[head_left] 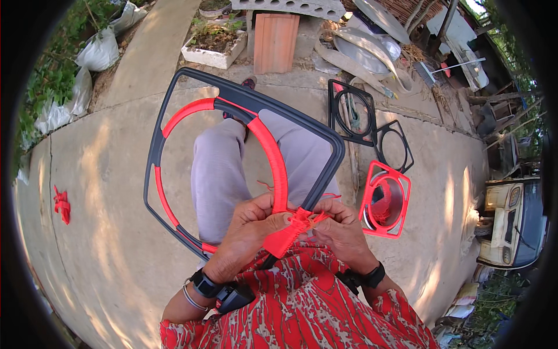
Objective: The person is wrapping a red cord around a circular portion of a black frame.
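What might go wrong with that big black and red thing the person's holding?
Two things, maybe. The red strands look thin and have loose ends, so they might tangle or slip out of the right hand. Also, the left hand is working close beside the right one near a single corner, so the far side of the big black frame might tip if bumped.

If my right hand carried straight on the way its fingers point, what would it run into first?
Most likely the bunched red cord at the joint of the large black frame. Your right hand's fingertips seem to be touching its strands, though depth is hard to judge.
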The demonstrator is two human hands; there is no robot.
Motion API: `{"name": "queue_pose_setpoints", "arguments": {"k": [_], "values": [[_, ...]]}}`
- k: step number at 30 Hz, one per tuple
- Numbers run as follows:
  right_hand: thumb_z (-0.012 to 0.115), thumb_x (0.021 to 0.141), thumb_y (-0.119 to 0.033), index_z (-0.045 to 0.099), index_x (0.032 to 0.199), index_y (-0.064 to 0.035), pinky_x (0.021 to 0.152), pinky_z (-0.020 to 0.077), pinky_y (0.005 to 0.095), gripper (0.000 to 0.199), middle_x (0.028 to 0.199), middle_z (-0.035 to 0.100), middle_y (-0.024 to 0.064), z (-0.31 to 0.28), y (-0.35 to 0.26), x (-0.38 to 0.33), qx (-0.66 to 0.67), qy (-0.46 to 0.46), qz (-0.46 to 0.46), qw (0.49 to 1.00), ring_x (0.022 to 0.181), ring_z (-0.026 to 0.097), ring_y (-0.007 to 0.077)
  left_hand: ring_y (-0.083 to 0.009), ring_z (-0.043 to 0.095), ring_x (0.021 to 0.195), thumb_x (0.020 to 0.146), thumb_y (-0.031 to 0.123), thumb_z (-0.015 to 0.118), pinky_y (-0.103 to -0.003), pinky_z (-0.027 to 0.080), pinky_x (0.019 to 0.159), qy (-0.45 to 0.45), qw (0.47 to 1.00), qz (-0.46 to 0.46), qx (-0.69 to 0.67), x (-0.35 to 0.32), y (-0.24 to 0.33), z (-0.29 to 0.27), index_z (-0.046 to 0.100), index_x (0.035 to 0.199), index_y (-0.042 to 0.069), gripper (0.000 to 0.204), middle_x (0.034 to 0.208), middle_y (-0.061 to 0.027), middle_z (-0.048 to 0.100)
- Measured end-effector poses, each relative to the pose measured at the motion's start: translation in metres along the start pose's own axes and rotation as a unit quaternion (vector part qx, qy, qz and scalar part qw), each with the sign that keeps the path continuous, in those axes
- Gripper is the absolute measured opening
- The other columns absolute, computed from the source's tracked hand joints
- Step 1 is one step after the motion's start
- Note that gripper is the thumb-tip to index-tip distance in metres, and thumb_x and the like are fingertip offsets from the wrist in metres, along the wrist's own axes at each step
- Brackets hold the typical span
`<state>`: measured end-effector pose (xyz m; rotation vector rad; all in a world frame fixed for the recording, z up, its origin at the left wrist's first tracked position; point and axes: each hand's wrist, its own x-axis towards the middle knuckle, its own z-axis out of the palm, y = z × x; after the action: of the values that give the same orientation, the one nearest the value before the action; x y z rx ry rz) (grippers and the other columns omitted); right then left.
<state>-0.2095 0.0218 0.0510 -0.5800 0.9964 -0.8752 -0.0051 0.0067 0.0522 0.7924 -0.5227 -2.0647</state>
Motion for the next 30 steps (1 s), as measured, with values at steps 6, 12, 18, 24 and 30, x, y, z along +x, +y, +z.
{"name": "queue_pose_setpoints", "arguments": {"k": [6, 12, 18, 24, 30], "values": [[0.065, 0.085, 0.000, 0.059, 0.103, 0.0012, 0.063, 0.0476, 0.0189, 0.019, 0.090, 0.066, 0.0040, 0.017, -0.012, -0.007, -0.126, 0.005, -0.067, 0.990, 0.070, 0.059, 0.0053, -0.0072, 0.062, 0.084, 0.093, 0.004, 0.058, -0.022, 0.051, 0.075, 0.013, 0.996, 0.021, 0.085, -0.011, 0.002, 0.001, 0.059, 0.110, -0.004, 0.019, 0.095, -0.0061, 0.068], [0.066, 0.083, 0.002, 0.060, 0.100, 0.0013, 0.072, 0.0497, 0.0195, 0.018, 0.092, 0.064, 0.0029, 0.026, -0.027, -0.019, -0.171, -0.033, -0.054, 0.983, 0.081, 0.061, 0.0058, -0.0074, 0.061, 0.090, 0.090, 0.000, 0.060, -0.022, 0.050, 0.079, -0.014, 0.990, 0.078, 0.113, -0.024, 0.002, -0.003, 0.060, 0.109, -0.003, 0.019, 0.098, -0.0054, 0.067], [0.067, 0.082, 0.001, 0.061, 0.098, -0.0004, 0.071, 0.0476, 0.0185, 0.017, 0.090, 0.062, 0.0003, 0.039, -0.037, -0.028, -0.202, -0.041, -0.048, 0.977, 0.080, 0.057, 0.0028, -0.0089, 0.061, 0.096, 0.085, -0.005, 0.065, -0.023, 0.049, 0.085, -0.047, 0.992, 0.062, 0.097, -0.032, 0.011, -0.003, 0.058, 0.113, -0.003, 0.028, 0.106, -0.0054, 0.064], [0.066, 0.082, 0.002, 0.060, 0.097, -0.0009, 0.067, 0.0456, 0.0182, 0.016, 0.085, 0.062, -0.0011, 0.038, -0.033, -0.032, -0.228, -0.057, -0.078, 0.969, 0.076, 0.056, 0.0018, -0.0076, 0.060, 0.091, 0.083, -0.006, 0.067, -0.022, 0.049, 0.080, -0.069, 0.985, 0.002, 0.159, -0.034, 0.022, 0.004, 0.058, 0.113, -0.002, 0.032, 0.103, -0.0037, 0.064], [0.066, 0.081, 0.002, 0.057, 0.098, -0.0018, 0.065, 0.0430, 0.0174, 0.019, 0.081, 0.063, -0.0001, 0.044, -0.035, -0.034, -0.241, -0.052, -0.091, 0.965, 0.075, 0.056, 0.0014, -0.0064, 0.061, 0.082, 0.083, -0.008, 0.065, -0.022, 0.050, 0.073, -0.066, 0.971, 0.093, 0.211, -0.035, 0.015, 0.006, 0.063, 0.105, -0.001, 0.023, 0.090, -0.0032, 0.066]]}}
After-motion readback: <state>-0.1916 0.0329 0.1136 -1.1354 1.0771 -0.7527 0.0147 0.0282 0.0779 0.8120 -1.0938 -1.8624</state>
